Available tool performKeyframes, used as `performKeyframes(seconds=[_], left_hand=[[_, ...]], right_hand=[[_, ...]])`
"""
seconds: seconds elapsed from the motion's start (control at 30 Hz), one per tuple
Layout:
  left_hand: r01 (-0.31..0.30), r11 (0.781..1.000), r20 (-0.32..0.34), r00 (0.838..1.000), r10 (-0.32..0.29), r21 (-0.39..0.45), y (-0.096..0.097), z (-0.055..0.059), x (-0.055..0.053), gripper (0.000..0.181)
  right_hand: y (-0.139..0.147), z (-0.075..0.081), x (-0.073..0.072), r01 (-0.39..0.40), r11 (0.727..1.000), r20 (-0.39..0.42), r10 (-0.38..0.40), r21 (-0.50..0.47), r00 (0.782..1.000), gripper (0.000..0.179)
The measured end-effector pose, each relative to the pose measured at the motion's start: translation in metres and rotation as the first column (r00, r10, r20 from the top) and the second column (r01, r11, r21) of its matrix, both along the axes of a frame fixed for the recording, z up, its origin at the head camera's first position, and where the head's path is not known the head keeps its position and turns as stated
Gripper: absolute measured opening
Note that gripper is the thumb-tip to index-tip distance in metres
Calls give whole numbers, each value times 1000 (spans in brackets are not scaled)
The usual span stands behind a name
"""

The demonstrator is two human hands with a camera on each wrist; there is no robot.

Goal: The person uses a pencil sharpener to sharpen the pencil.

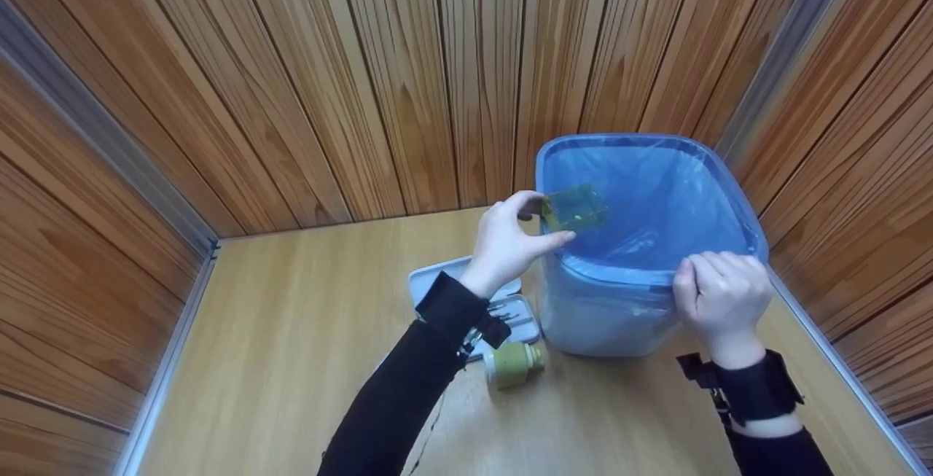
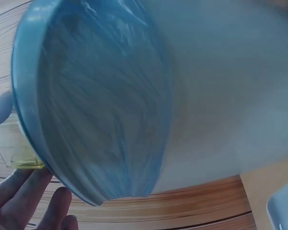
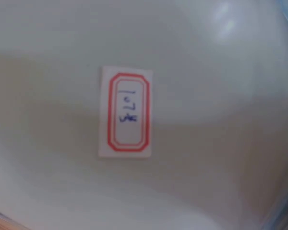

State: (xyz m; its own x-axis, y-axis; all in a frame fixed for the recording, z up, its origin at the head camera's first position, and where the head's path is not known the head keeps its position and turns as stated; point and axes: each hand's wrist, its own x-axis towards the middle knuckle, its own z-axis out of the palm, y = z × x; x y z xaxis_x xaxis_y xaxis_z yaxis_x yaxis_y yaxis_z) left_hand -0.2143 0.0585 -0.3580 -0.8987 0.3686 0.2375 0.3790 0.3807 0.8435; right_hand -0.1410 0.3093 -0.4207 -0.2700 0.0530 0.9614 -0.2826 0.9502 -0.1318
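Note:
My left hand [image 1: 510,239] is at the near-left rim of a bin, holding a see-through yellow box [image 1: 577,208] between thumb and fingers over the opening. In the left wrist view the box's yellow edge [image 2: 26,163] shows beside the fingers, partly behind the rim. The white bin [image 1: 605,323] is lined with a blue plastic bag [image 1: 641,243] folded over its blue rim. At the front right my right hand [image 1: 725,294] grips the rim and bag with curled fingers. The right wrist view shows the bin's wall with a red-bordered label [image 3: 126,112].
Left of the bin lies an open pale case [image 1: 521,319] with small tools in it, partly hidden by my left forearm. A green-labelled jar [image 1: 512,365] lies on its side in front. Wood-panelled walls [image 1: 408,97] enclose the wooden tabletop [image 1: 291,330].

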Motion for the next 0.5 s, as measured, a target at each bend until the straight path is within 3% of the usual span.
performKeyframes(seconds=[0.13, 0.23, 0.4, 0.5], left_hand=[[1, 998, -10, 1000, 0, 57, -14, -4, 5, 52], [-23, 997, -52, 998, 27, 70, -34, -14, 10, 52], [-86, 990, -63, 994, 93, 113, -75, -49, 18, 52], [-123, 981, -42, 991, 130, 147, -100, -74, 25, 50]], right_hand=[[4, 0, -1, -6, 1000, -2, 6, 5, 1000, 45], [6, 1, -2, -27, 1000, -10, 27, -1, 1000, 50], [-1, 6, 3, -98, 992, -36, 96, -83, 995, 60], [-21, 9, 11, -178, 974, -178, 153, -140, 972, 49]])
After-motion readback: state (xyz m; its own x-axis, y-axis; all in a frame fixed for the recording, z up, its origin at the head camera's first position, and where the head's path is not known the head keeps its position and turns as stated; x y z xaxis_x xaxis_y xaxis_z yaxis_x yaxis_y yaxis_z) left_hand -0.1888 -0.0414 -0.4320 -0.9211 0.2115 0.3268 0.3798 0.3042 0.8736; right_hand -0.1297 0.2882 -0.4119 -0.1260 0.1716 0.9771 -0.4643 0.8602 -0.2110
